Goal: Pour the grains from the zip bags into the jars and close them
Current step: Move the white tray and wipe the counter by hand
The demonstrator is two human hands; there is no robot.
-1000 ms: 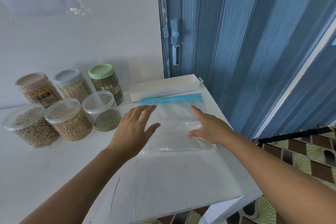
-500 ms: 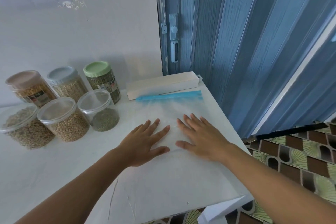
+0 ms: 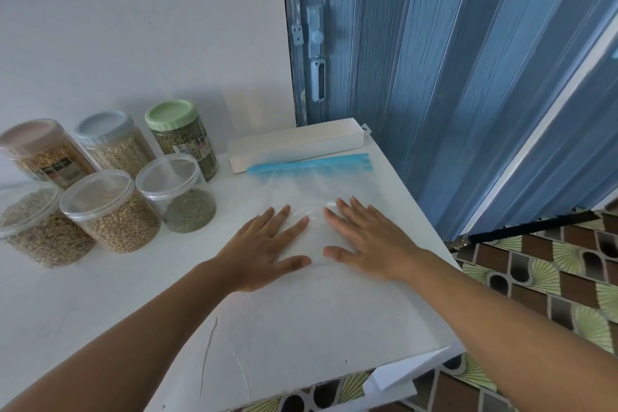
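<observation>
An empty clear zip bag (image 3: 314, 191) with a blue zip strip lies flat on the white table (image 3: 301, 328). My left hand (image 3: 264, 247) and my right hand (image 3: 371, 241) press flat on its near half, fingers straight, side by side. To the left stand several lidded jars: a clear-lidded one with green grains (image 3: 177, 191), one with beige grains (image 3: 110, 211), another at the left edge (image 3: 30, 227), and behind them a green-lidded jar (image 3: 182, 137), a grey-lidded jar (image 3: 113, 144) and a pink-lidded jar (image 3: 46, 150).
A long white box (image 3: 297, 147) lies behind the bag against the wall. A blue folding door (image 3: 434, 60) stands at the right. The table's right and near edges drop to a patterned tile floor (image 3: 551, 278).
Both hands came down from hovering over the bag and moved toward each other, now lying flat on it. The bag looks flatter.
</observation>
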